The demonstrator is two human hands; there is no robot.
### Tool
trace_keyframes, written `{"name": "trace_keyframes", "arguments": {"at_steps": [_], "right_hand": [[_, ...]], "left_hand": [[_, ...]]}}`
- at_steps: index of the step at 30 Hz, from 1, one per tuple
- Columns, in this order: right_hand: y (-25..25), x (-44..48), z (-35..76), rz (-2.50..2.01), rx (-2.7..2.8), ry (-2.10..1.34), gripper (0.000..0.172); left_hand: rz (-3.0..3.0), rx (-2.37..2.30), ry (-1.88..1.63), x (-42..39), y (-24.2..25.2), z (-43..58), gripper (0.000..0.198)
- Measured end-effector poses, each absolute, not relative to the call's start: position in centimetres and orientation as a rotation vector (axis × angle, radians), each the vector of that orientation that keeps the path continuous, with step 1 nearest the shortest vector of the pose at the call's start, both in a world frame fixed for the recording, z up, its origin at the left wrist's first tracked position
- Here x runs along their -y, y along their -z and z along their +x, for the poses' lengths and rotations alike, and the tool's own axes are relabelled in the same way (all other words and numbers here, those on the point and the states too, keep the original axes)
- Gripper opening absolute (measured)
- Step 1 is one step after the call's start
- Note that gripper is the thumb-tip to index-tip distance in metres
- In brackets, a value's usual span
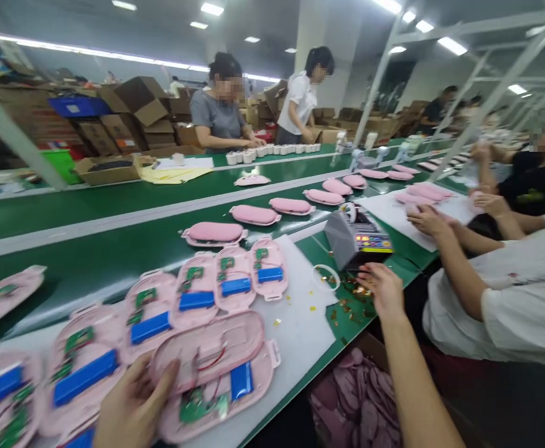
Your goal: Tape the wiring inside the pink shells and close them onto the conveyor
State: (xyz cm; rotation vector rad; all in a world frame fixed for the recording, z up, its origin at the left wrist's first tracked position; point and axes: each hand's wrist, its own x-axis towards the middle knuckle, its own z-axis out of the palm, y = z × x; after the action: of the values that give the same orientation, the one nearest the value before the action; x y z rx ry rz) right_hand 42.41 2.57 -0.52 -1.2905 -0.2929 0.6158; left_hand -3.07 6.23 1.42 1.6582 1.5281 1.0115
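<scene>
My left hand point(135, 401) is closed on the edge of a pink casing half point(211, 345), thumb on top. The casing half is tilted over a second pink shell point(254, 392), which holds a green circuit board point(195, 406) and a blue battery point(241, 379). Thin wires show inside the raised half. At the right, my right hand point(384, 289) reaches to the front of a grey tape dispenser point(356, 239) with lit buttons. Its fingers are drawn together in a pinch; what is between them is too small to make out. Amber tape pieces point(347, 308) lie beneath and beside it.
Several open pink shells point(195, 289) with boards and batteries line the white mat point(303, 311). Closed pink cases point(214, 233) sit on the green conveyor point(114, 249). A white ring point(326, 278) lies by the dispenser. Co-workers sit at right and stand across the line.
</scene>
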Motion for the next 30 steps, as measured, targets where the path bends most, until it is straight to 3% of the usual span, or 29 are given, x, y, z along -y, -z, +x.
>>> {"name": "trace_keyframes", "arguments": {"at_steps": [3, 8, 13, 18, 23, 27, 30], "right_hand": [[-0.8, -0.7, 37.9, -1.335, 0.592, -0.625, 0.023], [-6.6, -2.3, 25.3, -1.193, 1.940, -0.724, 0.024], [-7.6, -6.4, 16.6, -1.057, 2.731, -0.114, 0.024], [-5.8, -6.9, 15.6, -1.112, 2.842, 0.213, 0.018], [-6.1, -6.8, 15.5, -1.242, 2.715, 0.254, 0.022], [-6.6, -7.8, 17.0, -1.502, 2.426, -0.051, 0.033], [-6.6, -7.5, 18.7, -1.429, 2.414, -0.387, 0.020]], "left_hand": [[1.508, -1.435, -0.973, -5.0, -2.5, -1.9, 0.029], [1.189, -1.180, -1.000, -4.5, -1.6, -1.7, 0.038], [1.151, -1.020, -1.062, -3.9, -1.2, -1.5, 0.033], [1.137, -0.951, -1.096, -3.8, -0.4, -1.5, 0.030], [1.185, -0.942, -1.133, -3.4, -0.1, -1.4, 0.026], [1.193, -0.989, -1.112, -3.0, -0.7, -1.6, 0.026], [1.348, -1.076, -1.125, -2.8, -1.3, -1.8, 0.024]]}}
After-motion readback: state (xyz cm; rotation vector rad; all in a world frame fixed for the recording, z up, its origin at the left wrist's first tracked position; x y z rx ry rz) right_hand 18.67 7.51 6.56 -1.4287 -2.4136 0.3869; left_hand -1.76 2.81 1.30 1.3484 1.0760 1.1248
